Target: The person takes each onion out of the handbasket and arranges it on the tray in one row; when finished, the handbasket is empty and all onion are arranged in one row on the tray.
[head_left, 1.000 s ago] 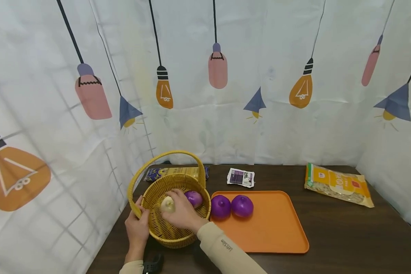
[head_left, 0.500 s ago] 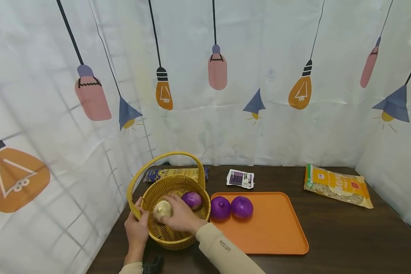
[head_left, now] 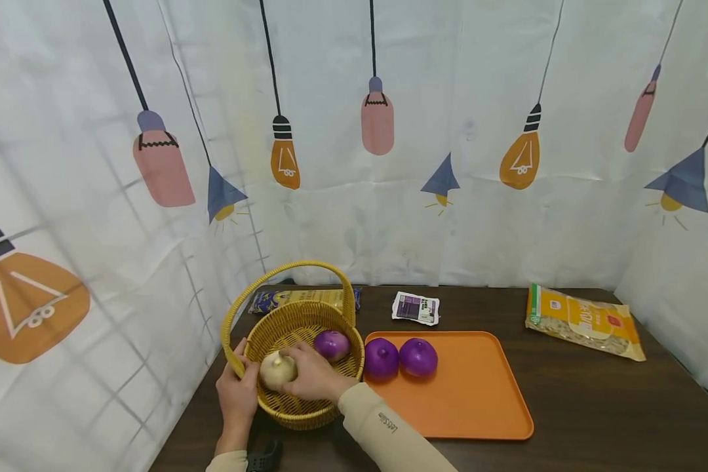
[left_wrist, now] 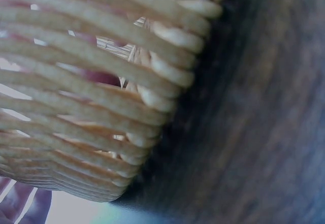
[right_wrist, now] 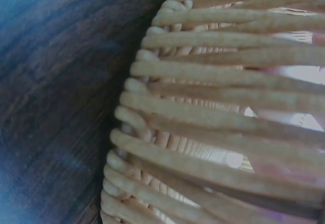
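Note:
A yellow woven basket [head_left: 297, 417] with a tall handle stands at the left of the table. My left hand [head_left: 238, 396] grips its left side, at the foot of the handle. Inside, my right hand [head_left: 315, 375] holds a pale onion [head_left: 275, 371] by its right side, low near the left wall. Behind that hand lies a purple onion [head_left: 332, 345] in the basket. Woven basket wall [left_wrist: 91, 97] fills much of the left wrist view, with fingers [left_wrist: 35, 206] at the lower left corner. The right wrist view mostly shows basket weave [right_wrist: 218, 112], and the hand is largely hidden.
Right of the basket is an orange tray [head_left: 478, 400] bearing two purple onions, one [head_left: 381, 358] beside the other [head_left: 419, 358]. Behind lie a long yellow-and-blue packet [head_left: 307, 298] and a small white-purple packet [head_left: 415, 308]. A yellow bag [head_left: 587, 322] lies at the far right.
My right hand has moved the pale onion left and down inside the basket, close to its left wall. My left hand keeps its grip on the basket.

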Demonstrator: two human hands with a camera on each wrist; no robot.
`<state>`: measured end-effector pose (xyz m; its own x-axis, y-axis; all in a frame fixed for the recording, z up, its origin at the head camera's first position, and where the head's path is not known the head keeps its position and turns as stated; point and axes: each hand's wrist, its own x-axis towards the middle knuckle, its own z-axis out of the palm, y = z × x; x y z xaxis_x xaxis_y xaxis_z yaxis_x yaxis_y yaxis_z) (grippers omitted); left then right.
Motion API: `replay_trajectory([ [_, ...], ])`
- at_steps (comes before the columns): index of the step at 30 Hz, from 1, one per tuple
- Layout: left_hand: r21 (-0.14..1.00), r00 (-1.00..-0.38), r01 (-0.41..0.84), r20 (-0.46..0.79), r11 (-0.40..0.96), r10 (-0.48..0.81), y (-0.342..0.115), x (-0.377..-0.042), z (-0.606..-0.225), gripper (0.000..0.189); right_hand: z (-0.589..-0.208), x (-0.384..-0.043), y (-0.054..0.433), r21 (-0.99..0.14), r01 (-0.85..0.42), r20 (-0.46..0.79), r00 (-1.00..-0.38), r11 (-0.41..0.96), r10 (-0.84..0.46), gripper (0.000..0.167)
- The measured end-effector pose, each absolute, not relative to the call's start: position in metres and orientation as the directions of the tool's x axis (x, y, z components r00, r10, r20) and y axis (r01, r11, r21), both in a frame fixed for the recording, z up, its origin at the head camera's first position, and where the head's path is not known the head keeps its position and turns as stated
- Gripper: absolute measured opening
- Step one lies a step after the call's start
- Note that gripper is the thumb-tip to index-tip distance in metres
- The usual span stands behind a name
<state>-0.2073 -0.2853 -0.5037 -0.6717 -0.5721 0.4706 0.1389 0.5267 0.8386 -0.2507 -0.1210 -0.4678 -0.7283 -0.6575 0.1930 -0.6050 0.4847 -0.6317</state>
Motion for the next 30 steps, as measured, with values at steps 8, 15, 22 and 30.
replay_trajectory([
  [8,0.846,-0.681,0.123,0.452,0.518,-0.577,-0.2835,-0.2069,-0.5011,0.033,-0.4703,-0.251,-0.12,-0.638,-0.582,0.171,-0.745,0.504,-0.645,0.066],
  [15,0.852,-0.691,0.121,0.441,0.509,-0.573,-0.2856,-0.2068,-0.5023,0.013,-0.4736,-0.2539,-0.1231,-0.639,-0.613,0.171,-0.703,0.466,-0.69,0.065],
  [22,0.855,-0.698,0.116,0.431,0.505,-0.571,-0.2876,-0.2068,-0.5032,0.017,-0.4741,-0.2529,-0.1237,-0.584,-0.654,0.13,-0.66,0.481,-0.74,0.073],
  [30,0.847,-0.684,0.126,0.451,0.516,-0.573,-0.2884,-0.2082,-0.5049,0.032,-0.4759,-0.2526,-0.1239,-0.537,-0.682,0.135,-0.651,0.498,-0.747,0.078],
])
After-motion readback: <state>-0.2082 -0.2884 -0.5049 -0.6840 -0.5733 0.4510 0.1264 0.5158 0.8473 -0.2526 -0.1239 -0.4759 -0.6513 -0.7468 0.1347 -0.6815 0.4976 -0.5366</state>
